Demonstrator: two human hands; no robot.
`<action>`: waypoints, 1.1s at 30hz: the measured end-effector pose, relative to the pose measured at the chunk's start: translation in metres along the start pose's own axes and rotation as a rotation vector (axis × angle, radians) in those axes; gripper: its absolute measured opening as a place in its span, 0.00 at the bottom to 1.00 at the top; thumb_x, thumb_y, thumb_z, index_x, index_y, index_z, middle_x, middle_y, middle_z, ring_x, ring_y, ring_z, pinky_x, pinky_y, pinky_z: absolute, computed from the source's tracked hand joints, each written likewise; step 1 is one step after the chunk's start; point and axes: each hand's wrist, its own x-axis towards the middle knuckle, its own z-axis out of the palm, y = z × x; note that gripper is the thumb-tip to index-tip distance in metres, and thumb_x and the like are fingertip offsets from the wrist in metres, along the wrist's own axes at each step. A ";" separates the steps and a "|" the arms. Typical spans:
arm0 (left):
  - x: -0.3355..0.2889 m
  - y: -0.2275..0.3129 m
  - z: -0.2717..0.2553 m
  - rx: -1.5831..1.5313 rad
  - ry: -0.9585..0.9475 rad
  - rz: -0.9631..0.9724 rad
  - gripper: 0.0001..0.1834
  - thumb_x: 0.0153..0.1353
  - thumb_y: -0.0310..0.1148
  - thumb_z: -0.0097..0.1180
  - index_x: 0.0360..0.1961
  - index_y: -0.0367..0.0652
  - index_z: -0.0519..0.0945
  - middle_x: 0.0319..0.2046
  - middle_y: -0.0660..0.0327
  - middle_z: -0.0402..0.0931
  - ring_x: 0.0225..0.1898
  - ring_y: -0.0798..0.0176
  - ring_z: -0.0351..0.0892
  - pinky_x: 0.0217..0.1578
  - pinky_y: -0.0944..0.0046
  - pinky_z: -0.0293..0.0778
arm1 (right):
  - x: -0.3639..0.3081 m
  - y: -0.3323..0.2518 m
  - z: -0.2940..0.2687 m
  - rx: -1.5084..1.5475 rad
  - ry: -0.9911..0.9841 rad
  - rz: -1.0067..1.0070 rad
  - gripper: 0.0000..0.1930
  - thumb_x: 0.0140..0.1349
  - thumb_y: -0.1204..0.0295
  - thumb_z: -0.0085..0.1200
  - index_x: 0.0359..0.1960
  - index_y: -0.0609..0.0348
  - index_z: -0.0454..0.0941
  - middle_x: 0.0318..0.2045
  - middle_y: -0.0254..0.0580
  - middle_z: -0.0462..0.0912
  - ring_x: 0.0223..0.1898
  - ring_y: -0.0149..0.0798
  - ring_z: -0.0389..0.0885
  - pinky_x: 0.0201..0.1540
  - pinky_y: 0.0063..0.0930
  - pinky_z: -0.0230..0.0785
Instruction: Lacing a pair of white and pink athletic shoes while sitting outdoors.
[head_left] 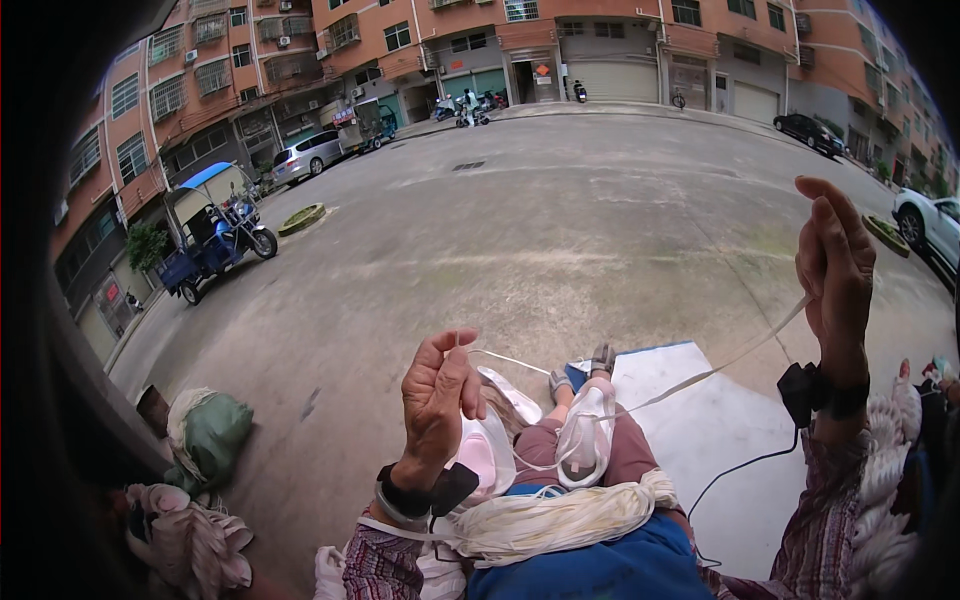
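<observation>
My left hand (440, 395) is raised over my lap, with thumb and fingertips pinched on a thin white shoelace. Far out to the right, my right hand (835, 260) is lifted high, its fingers pressed together on a shoelace (690, 382). That shoelace slants up from a white shoe (598, 415) lying on my thigh. A second pale shoe (480, 465) with a pinkish inside rests beside it, partly behind my left hand. Across the blue cloth (590, 560) on my lap lies a thick bundle of cream laces (565, 525).
A white board (725, 460) with a blue edge lies on the ground to the right. Piled white shoes or cords (885, 480) stand at the far right. On the left are a green sack (215, 435) and a whitish cloth heap (190, 535). A blue three-wheeler (215, 240) is parked beyond.
</observation>
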 end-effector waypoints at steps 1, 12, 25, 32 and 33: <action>0.001 -0.004 -0.007 0.066 0.059 -0.029 0.13 0.71 0.32 0.41 0.53 0.41 0.70 0.16 0.70 0.63 0.14 0.78 0.58 0.15 0.76 0.62 | -0.003 0.017 -0.009 -0.011 0.055 0.056 0.16 0.70 0.65 0.48 0.54 0.60 0.74 0.14 0.21 0.64 0.12 0.14 0.51 0.12 0.13 0.40; 0.002 -0.222 -0.028 0.712 -0.178 -0.457 0.18 0.62 0.39 0.48 0.44 0.34 0.76 0.32 0.47 0.80 0.37 0.47 0.81 0.40 0.53 0.74 | -0.189 0.233 0.048 -0.493 -0.675 0.584 0.16 0.60 0.62 0.55 0.39 0.66 0.81 0.33 0.55 0.83 0.35 0.49 0.82 0.39 0.37 0.74; -0.056 -0.336 -0.014 1.150 -0.507 -0.533 0.25 0.60 0.47 0.52 0.40 0.30 0.68 0.34 0.34 0.76 0.37 0.31 0.77 0.38 0.38 0.72 | -0.279 0.296 0.066 -0.843 -1.117 0.533 0.17 0.53 0.63 0.56 0.32 0.69 0.76 0.31 0.59 0.78 0.29 0.60 0.81 0.33 0.49 0.75; -0.073 -0.337 -0.012 1.072 -0.434 -0.557 0.21 0.61 0.43 0.50 0.40 0.32 0.66 0.34 0.34 0.76 0.37 0.30 0.76 0.39 0.37 0.70 | -0.293 0.300 0.054 -0.786 -1.172 0.583 0.16 0.54 0.62 0.55 0.32 0.67 0.77 0.32 0.59 0.79 0.31 0.60 0.80 0.36 0.48 0.74; -0.074 -0.336 -0.011 1.070 -0.447 -0.556 0.21 0.61 0.43 0.50 0.40 0.32 0.66 0.34 0.34 0.76 0.38 0.31 0.76 0.39 0.37 0.70 | -0.290 0.300 0.051 -0.728 -1.176 0.616 0.15 0.55 0.62 0.55 0.31 0.66 0.78 0.31 0.59 0.79 0.31 0.60 0.80 0.36 0.48 0.73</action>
